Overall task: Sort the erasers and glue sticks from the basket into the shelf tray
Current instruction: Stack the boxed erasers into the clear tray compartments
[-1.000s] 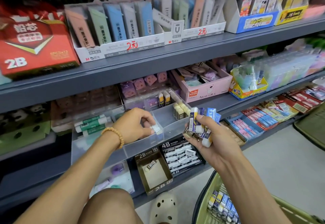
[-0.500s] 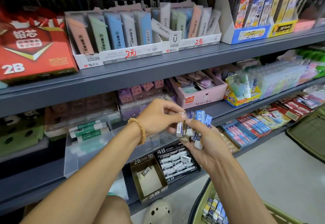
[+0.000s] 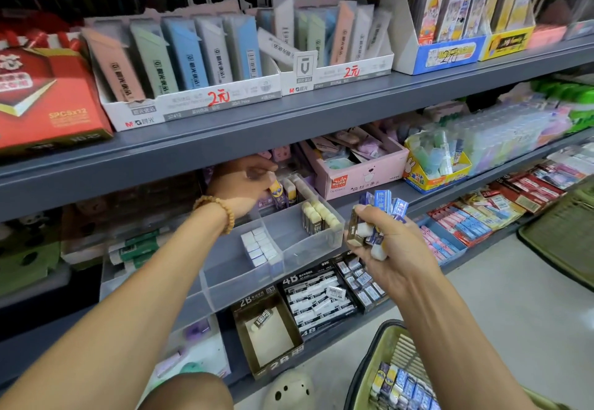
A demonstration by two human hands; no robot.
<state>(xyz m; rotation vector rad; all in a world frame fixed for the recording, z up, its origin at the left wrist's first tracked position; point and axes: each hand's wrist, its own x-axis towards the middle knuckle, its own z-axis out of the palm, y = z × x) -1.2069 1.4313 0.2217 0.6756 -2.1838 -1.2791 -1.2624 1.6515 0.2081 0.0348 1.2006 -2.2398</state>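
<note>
My left hand [image 3: 243, 181] reaches under the upper shelf to the back of the clear divided tray [image 3: 244, 284]. It pinches a purple-and-yellow sleeved eraser [image 3: 277, 193] next to others standing there. My right hand [image 3: 390, 249] hovers in front of the tray's right end, gripping a bunch of blue-sleeved erasers [image 3: 382, 205]. Small white erasers [image 3: 260, 245] fill the tray's middle compartment. Cream-topped erasers [image 3: 318, 216] stand in the right one. Green-and-white glue sticks [image 3: 135, 249] lie at the left. The green basket [image 3: 374, 368] at bottom right holds several more erasers [image 3: 405, 387].
Open 2B [image 3: 268, 335] and 4B [image 3: 318, 300] eraser boxes sit on the shelf below the tray. A pink box [image 3: 360, 178] stands right of the tray. The upper shelf edge [image 3: 289, 133] hangs low over my left hand. A second green basket [image 3: 565, 236] rests on the floor.
My left hand left the tray's middle compartment, took an eraser from the bunch in my right hand, and moved up and back to the tray's rear row. My right hand stayed roughly put.
</note>
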